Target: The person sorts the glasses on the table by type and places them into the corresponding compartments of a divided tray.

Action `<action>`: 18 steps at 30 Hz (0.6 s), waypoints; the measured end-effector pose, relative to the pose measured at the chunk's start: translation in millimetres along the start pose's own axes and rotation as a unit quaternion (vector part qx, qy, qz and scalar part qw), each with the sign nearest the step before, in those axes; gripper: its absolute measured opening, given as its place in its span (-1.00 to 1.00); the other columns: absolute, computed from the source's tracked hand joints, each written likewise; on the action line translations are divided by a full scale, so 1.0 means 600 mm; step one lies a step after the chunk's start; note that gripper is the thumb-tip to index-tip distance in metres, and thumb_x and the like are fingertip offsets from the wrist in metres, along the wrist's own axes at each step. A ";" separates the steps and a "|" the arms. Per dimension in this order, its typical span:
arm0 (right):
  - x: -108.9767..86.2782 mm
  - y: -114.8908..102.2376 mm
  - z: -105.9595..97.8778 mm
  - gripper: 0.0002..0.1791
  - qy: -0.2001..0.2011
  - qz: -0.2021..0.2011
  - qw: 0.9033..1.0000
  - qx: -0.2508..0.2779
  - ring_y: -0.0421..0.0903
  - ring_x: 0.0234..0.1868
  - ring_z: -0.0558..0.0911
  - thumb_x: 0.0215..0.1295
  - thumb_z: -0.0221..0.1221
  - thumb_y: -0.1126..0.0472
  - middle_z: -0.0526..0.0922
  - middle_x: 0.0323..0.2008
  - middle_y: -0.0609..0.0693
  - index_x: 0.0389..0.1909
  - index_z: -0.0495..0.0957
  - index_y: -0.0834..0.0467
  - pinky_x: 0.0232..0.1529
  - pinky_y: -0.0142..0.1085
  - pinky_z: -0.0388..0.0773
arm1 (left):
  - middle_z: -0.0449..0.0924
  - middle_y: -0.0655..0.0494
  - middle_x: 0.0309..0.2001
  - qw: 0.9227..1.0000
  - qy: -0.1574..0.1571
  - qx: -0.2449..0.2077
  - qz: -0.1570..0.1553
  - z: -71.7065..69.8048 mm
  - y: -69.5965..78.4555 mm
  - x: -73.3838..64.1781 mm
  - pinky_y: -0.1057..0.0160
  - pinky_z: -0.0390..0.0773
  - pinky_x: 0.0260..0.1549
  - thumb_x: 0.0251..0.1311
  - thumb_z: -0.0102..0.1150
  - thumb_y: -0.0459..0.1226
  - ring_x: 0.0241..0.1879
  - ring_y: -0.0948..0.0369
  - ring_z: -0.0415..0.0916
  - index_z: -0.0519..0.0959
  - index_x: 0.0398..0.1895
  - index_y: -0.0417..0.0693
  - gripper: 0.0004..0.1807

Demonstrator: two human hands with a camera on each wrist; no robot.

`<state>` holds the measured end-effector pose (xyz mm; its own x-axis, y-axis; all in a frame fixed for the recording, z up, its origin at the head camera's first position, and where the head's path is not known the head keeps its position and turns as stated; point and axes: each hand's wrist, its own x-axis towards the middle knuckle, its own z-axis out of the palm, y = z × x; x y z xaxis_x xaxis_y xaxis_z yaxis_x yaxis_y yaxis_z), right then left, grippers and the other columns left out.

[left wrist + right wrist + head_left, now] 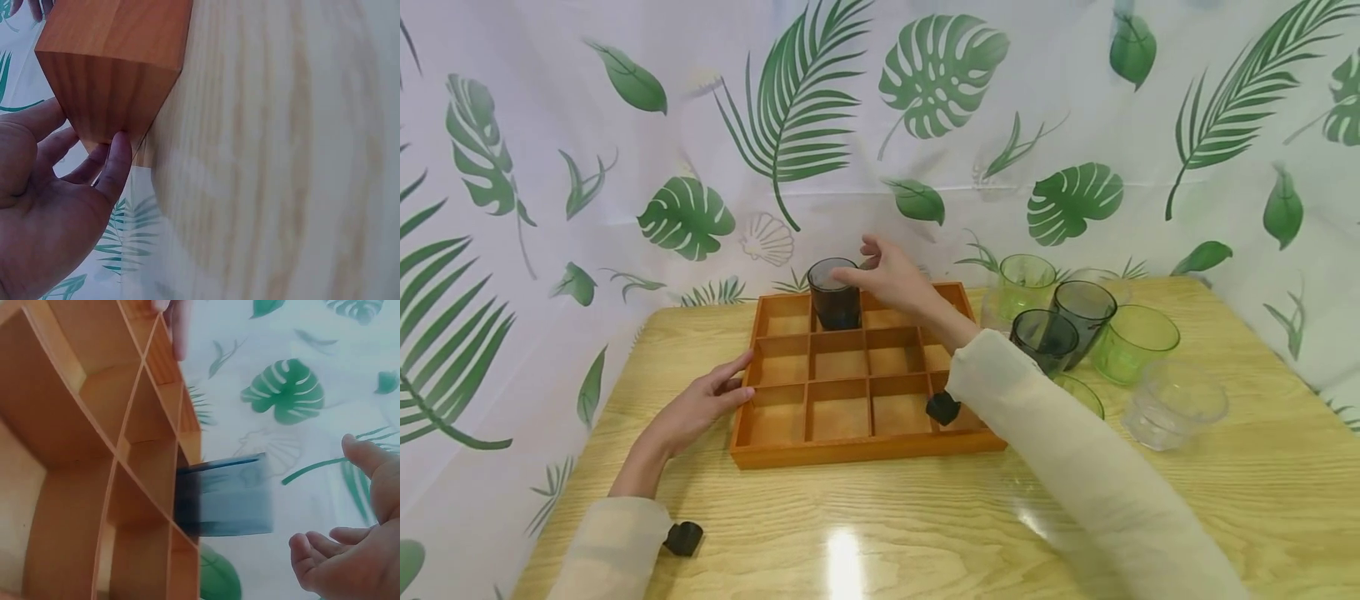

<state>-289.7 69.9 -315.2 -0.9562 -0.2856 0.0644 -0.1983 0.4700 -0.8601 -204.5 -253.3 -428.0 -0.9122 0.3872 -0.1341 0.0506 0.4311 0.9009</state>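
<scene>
A wooden box divided into several compartments [865, 451] lies on the table. One smoky dark glass [837, 304] stands upright in its back row, second compartment from the left. My right hand [895, 282] is just above and right of that glass. In the right wrist view, the right hand [359, 550] shows a gap between its spread fingers and the glass [234, 497], and holds nothing. My left hand [700, 408] touches the box's left wall. The left wrist view shows that hand's [53, 200] fingertips resting against the wood [109, 94].
To the right of the box, glasses stand close together: dark ones [1086, 312], green ones [1138, 346] and a clear one [1176, 408]. My right sleeve [1060, 433] hides part of this group. A leaf-print cloth [850, 200] hangs behind the table [760, 533].
</scene>
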 end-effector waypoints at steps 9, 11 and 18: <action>-0.046 -0.008 -0.030 -0.03 -0.022 -0.040 0.999 0.006 0.07 0.41 0.40 0.36 0.36 -0.07 0.34 0.49 0.15 0.62 0.11 0.19 0.41 0.01 0.35 | -0.14 -0.13 0.66 1.000 -0.004 -0.007 0.002 -0.001 0.001 -0.003 -0.25 0.11 0.45 0.59 0.04 -0.13 0.58 -0.22 -0.10 -0.03 0.70 0.04 -0.24; -0.059 -0.010 -0.038 -0.04 -0.021 -0.047 0.999 0.005 0.07 0.40 0.42 0.36 0.37 -0.04 0.36 0.47 0.15 0.62 0.12 0.20 0.40 0.01 0.36 | -0.14 -0.13 0.66 1.000 -0.004 -0.006 0.003 -0.002 0.001 -0.004 -0.25 0.11 0.45 0.59 0.05 -0.12 0.58 -0.22 -0.09 -0.03 0.70 0.05 -0.24; -0.105 -0.004 -0.074 -0.13 -0.021 -0.070 0.997 0.025 0.09 0.36 0.47 0.38 0.36 0.06 0.44 0.40 0.14 0.58 0.19 0.23 0.34 0.02 0.44 | -0.12 -0.13 0.65 1.000 -0.003 -0.002 0.004 -0.001 0.004 -0.003 -0.24 0.12 0.45 0.59 0.05 -0.12 0.58 -0.21 -0.07 -0.03 0.70 0.02 -0.24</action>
<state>-238.5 123.8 -295.1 -0.9099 -0.3807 0.1648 -0.3170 0.3815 -0.8683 -202.7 -253.4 -425.4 -0.9093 0.3955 -0.1292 0.0568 0.4255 0.9032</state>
